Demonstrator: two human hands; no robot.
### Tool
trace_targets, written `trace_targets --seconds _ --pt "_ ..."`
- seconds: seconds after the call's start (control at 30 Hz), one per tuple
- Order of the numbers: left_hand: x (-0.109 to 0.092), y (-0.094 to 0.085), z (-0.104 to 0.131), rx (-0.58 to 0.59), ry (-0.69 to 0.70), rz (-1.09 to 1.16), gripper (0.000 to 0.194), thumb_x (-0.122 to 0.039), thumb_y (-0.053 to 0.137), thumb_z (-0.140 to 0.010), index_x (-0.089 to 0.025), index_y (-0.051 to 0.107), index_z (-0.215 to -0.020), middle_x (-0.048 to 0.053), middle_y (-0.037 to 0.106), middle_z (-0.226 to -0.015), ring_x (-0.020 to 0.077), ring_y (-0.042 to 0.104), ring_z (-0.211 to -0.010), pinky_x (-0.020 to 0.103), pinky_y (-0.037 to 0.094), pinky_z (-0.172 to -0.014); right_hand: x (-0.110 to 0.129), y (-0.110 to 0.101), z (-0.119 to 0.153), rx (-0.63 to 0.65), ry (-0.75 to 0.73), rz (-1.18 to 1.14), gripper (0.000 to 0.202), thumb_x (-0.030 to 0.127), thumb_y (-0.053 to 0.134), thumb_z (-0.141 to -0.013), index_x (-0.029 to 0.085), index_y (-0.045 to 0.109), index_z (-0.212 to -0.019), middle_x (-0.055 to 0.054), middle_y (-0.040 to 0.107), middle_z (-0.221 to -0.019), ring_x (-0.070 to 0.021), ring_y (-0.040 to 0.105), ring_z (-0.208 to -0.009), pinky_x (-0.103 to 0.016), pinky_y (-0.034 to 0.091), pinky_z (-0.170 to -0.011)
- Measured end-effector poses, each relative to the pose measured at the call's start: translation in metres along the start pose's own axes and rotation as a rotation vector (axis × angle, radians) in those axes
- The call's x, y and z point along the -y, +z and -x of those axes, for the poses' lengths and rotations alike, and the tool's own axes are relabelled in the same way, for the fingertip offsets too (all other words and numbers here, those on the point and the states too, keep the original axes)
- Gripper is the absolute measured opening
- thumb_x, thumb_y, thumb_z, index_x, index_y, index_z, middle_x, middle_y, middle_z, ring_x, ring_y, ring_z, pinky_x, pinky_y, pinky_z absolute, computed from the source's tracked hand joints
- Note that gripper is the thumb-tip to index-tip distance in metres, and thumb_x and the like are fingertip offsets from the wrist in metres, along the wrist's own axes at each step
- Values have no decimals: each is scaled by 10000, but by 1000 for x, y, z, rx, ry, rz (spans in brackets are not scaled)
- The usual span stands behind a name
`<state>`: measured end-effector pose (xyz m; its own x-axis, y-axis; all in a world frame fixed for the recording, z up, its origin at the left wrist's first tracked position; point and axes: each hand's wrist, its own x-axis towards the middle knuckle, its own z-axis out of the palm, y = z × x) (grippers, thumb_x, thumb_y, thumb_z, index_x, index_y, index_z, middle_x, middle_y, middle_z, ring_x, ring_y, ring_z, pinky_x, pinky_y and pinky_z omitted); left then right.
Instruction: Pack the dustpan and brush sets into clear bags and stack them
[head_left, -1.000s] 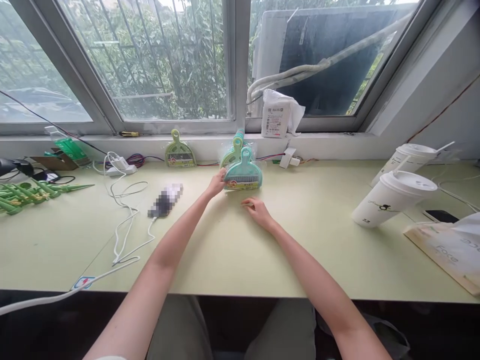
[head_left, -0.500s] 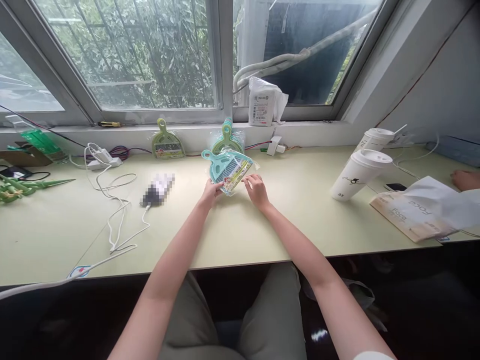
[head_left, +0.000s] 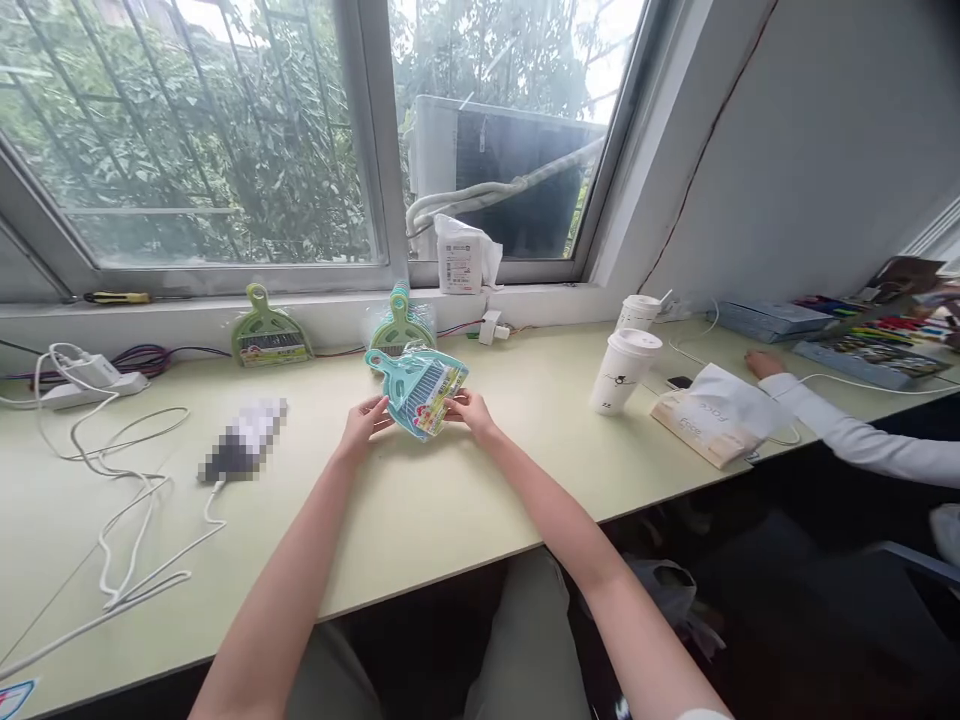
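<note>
Between my hands, above the table, is a turquoise dustpan and brush set [head_left: 416,392] in clear wrap, tilted, with a printed label along its lower right side. My left hand [head_left: 364,424] grips its left edge, thumb in front. My right hand [head_left: 469,412] holds the right edge by the label, fingers partly behind it. Just beyond, a stack of wrapped green and turquoise dustpan sets [head_left: 400,318] leans against the sill. Farther left, one green dustpan set [head_left: 268,335] leans on the same wall.
A blurred-out device [head_left: 244,440] and white cables lie on the left. Lidded paper cups [head_left: 624,372] and a tissue pack [head_left: 712,418] stand on the right, near another person's hand [head_left: 763,364]. A wrapped white package [head_left: 463,258] sits on the sill above a white plug [head_left: 491,328].
The view has swung to the right, bringing the other person's sleeve into sight. My right hand has closed on the right edge of the turquoise dustpan set, which remains in my left hand.
</note>
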<state>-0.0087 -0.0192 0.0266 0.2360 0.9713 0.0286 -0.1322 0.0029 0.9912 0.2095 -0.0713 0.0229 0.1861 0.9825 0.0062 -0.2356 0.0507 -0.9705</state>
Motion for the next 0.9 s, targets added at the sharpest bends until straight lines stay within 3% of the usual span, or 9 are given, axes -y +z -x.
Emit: trace_targets --seconds 0.2,0.33,0.4,0.47,0.57,0.63,0.67,0.73,0.9 --pt "4 -6 0 -33 22 71 539 -462 830 -549 -153 708 -973 81 725 -913 206 698 -794 403 545 -892 -4 1 -2 -111 26 78 130 151 726 -737 164 601 -770 -25 702 -784 -145 693 -662 -341 623 -744" --pt "-3 -6 -2 -99 80 128 481 -461 772 -637 -163 689 -1006 107 709 -1044 223 701 -863 415 544 -898 6 -2 0 -31 10 48 141 142 743 -707 156 616 -766 -36 702 -786 -165 698 -677 -379 616 -779" --pt "-7 -17 -4 -239 129 130 398 -447 680 -741 -179 661 -1034 119 695 -1091 229 696 -919 407 551 -876 11 -6 1 24 -12 67 140 140 736 -702 153 631 -794 -39 708 -814 -176 696 -688 -390 620 -749" --pt "-12 -35 -5 -465 149 42 335 -396 547 -845 -184 612 -1096 138 682 -1110 229 690 -955 395 557 -848 14 -10 2 43 -19 104 143 144 722 -709 156 640 -825 -39 711 -835 -180 692 -702 -381 622 -710" --pt "-19 -66 0 -848 101 -190 370 -293 395 -908 -167 505 -1238 186 625 -1189 265 647 -1063 431 531 -878 13 -19 2 8 2 119 136 142 704 -724 155 638 -843 -51 711 -838 -182 688 -716 -368 618 -701" --pt "-23 -77 8 -975 90 -305 425 -253 381 -907 -160 431 -1319 217 540 -1296 309 545 -1212 498 458 -967 11 -23 0 -35 19 93 135 146 703 -732 152 631 -846 -61 712 -848 -177 686 -713 -369 615 -729" --pt "-25 -78 12 -967 103 -345 453 -249 388 -906 -163 398 -1350 226 492 -1342 324 481 -1274 526 411 -1007 10 -25 0 -57 25 74 140 152 706 -733 152 627 -848 -64 712 -857 -173 686 -714 -368 613 -745" --pt "-28 -69 18 -839 151 -421 502 -277 416 -907 -183 343 -1395 225 433 -1392 329 399 -1337 545 348 -1051 8 -26 -1 -88 24 35 154 167 710 -737 155 619 -860 -66 712 -891 -170 688 -732 -360 610 -770" --pt "-19 -7 17 -423 366 -306 540 -464 457 -901 -275 337 -1392 143 500 -1348 267 459 -1288 442 399 -1028 5 -20 1 -61 12 10 159 212 700 -760 171 619 -891 -58 712 -929 -160 694 -745 -333 606 -775"
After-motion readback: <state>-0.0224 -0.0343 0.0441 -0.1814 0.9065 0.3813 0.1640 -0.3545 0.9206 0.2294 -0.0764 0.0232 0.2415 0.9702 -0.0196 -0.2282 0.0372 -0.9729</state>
